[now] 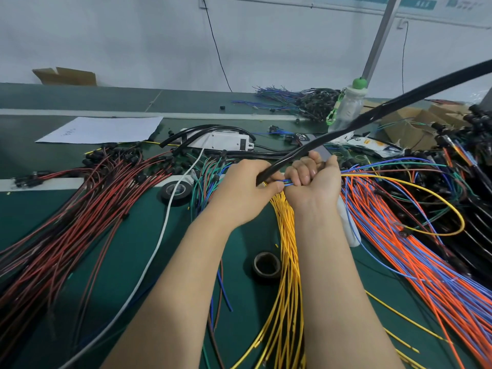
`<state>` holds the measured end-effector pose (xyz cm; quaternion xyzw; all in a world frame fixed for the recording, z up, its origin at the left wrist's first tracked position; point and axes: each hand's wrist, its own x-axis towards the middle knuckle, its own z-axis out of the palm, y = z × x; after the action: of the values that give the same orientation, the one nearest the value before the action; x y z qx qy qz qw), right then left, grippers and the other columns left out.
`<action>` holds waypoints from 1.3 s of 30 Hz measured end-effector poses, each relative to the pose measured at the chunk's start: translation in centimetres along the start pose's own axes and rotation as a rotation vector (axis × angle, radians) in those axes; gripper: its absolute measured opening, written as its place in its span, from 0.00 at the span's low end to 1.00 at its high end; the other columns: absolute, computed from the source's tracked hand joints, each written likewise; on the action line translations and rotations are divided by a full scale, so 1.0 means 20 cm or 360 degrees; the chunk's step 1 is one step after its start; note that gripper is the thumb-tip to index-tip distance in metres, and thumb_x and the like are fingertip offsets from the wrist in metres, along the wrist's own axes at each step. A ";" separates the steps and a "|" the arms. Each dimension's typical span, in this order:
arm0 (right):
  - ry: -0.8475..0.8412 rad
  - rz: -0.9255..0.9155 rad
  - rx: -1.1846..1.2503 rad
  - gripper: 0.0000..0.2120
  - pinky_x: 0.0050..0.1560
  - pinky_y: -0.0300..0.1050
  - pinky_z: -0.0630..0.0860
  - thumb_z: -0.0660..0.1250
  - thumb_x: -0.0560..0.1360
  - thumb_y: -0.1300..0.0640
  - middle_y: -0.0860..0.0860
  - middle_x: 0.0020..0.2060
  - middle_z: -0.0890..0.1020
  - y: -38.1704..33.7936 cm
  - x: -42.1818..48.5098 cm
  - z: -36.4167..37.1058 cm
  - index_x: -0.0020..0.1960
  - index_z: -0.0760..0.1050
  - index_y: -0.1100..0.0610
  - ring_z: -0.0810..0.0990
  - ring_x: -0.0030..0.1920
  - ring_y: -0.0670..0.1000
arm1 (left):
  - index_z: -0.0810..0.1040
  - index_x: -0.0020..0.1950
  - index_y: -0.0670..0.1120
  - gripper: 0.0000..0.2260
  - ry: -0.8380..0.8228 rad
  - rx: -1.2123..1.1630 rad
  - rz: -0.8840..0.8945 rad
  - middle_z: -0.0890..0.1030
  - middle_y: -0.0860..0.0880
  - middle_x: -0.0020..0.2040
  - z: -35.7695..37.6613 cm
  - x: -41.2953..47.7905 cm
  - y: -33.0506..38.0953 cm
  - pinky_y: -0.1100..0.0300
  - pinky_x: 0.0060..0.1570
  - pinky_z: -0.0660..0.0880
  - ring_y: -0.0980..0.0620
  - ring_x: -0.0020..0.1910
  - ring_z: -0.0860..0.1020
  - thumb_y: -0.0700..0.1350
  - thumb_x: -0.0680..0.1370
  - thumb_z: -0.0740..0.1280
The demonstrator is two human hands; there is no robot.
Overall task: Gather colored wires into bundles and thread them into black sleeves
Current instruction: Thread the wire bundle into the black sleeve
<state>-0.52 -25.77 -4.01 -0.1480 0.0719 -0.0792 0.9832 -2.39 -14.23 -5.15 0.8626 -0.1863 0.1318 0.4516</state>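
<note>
Fingers (270, 187) of left hand (245, 190) curled round the low end of the black sleeve (372, 118), gripping it firmly. Fingers (303, 171) of right hand (314, 182) closed on a thin bundle of blue wires (288, 183), wire tips right at the sleeve's mouth. Sleeve arcing up and away to the right, clear of the green surface (247, 310). Under the wrists, a sheaf of yellow wires (288, 262). Just beside it, a tape roll (259, 272). Far left, red and black wires (80, 209); right, orange and blue wires (399, 257).
</note>
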 end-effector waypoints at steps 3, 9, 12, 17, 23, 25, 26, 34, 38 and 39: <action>0.0008 0.0012 0.0018 0.24 0.15 0.33 0.51 0.49 0.83 0.47 0.46 0.17 0.60 0.00 0.00 0.00 0.34 0.66 0.58 0.55 0.14 0.44 | 0.82 0.43 0.48 0.02 0.0000 -0.0011 0.0014 0.78 0.59 0.34 -0.01 0.00 0.01 0.73 0.38 0.68 0.65 0.34 0.74 0.42 0.74 0.70; -0.0077 0.0032 0.0080 0.24 0.15 0.34 0.50 0.49 0.83 0.46 0.46 0.17 0.60 0.00 0.00 0.00 0.34 0.67 0.58 0.55 0.14 0.44 | 0.80 0.41 0.49 0.06 -0.0072 -0.0373 -0.0096 0.83 0.53 0.36 -0.03 -0.01 0.02 0.71 0.36 0.71 0.63 0.31 0.77 0.39 0.76 0.68; -0.0107 -0.0009 -0.0029 0.25 0.16 0.33 0.50 0.48 0.83 0.46 0.46 0.17 0.59 0.01 0.00 0.00 0.33 0.67 0.58 0.54 0.14 0.44 | 0.79 0.40 0.48 0.05 -0.0042 -0.0231 -0.0113 0.82 0.54 0.35 -0.02 -0.01 0.02 0.67 0.40 0.72 0.60 0.35 0.78 0.39 0.75 0.69; -0.0091 -0.0102 -0.0122 0.25 0.15 0.33 0.51 0.48 0.83 0.46 0.46 0.16 0.59 0.01 0.01 -0.01 0.32 0.66 0.57 0.54 0.14 0.44 | 0.81 0.42 0.46 0.03 -0.0108 -0.0228 -0.0232 0.81 0.49 0.35 -0.01 0.00 0.03 0.61 0.37 0.72 0.60 0.32 0.74 0.39 0.74 0.69; -0.0144 -0.0069 -0.0022 0.26 0.15 0.33 0.51 0.49 0.83 0.45 0.46 0.17 0.59 0.00 0.01 -0.01 0.32 0.67 0.58 0.55 0.15 0.44 | 0.80 0.41 0.44 0.08 -0.0128 -0.0688 -0.0457 0.84 0.42 0.39 -0.03 -0.01 0.02 0.67 0.23 0.60 0.60 0.20 0.61 0.41 0.78 0.64; -0.0154 -0.0070 -0.0041 0.26 0.16 0.33 0.51 0.49 0.83 0.45 0.46 0.17 0.59 0.00 0.01 -0.01 0.32 0.67 0.57 0.55 0.15 0.44 | 0.80 0.43 0.46 0.06 -0.0173 -0.0714 -0.0457 0.84 0.45 0.38 -0.02 -0.02 0.02 0.69 0.22 0.61 0.60 0.20 0.61 0.44 0.78 0.65; -0.0156 -0.0074 -0.0053 0.26 0.16 0.34 0.51 0.49 0.83 0.45 0.46 0.17 0.59 0.00 0.01 -0.01 0.32 0.67 0.57 0.55 0.15 0.44 | 0.80 0.42 0.46 0.06 -0.0182 -0.0711 -0.0451 0.84 0.47 0.37 -0.02 -0.02 0.01 0.69 0.22 0.61 0.60 0.21 0.62 0.44 0.78 0.66; -0.0170 -0.0036 0.0031 0.26 0.16 0.34 0.51 0.48 0.83 0.45 0.46 0.17 0.60 0.00 0.00 -0.01 0.33 0.67 0.58 0.55 0.15 0.44 | 0.80 0.37 0.51 0.11 -0.0119 -0.0582 -0.0296 0.83 0.52 0.33 -0.01 -0.01 0.02 0.65 0.30 0.64 0.63 0.25 0.69 0.40 0.77 0.66; -0.0180 -0.0018 0.0085 0.26 0.15 0.34 0.51 0.48 0.83 0.44 0.46 0.16 0.59 -0.01 0.00 -0.01 0.33 0.67 0.58 0.55 0.15 0.44 | 0.81 0.42 0.47 0.10 -0.0148 -0.0795 -0.0371 0.83 0.40 0.39 -0.03 -0.02 0.00 0.68 0.24 0.60 0.60 0.22 0.61 0.38 0.79 0.63; -0.0183 -0.0015 0.0094 0.26 0.15 0.34 0.51 0.48 0.83 0.44 0.46 0.17 0.59 -0.01 0.00 -0.01 0.33 0.67 0.58 0.55 0.15 0.44 | 0.81 0.42 0.46 0.10 -0.0156 -0.0816 -0.0394 0.82 0.36 0.41 -0.03 -0.01 0.00 0.68 0.24 0.59 0.59 0.22 0.60 0.39 0.79 0.63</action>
<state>-0.52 -25.93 -4.11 -0.1234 0.0121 -0.0774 0.9893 -2.67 -13.63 -4.96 0.7417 -0.1284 -0.0176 0.6580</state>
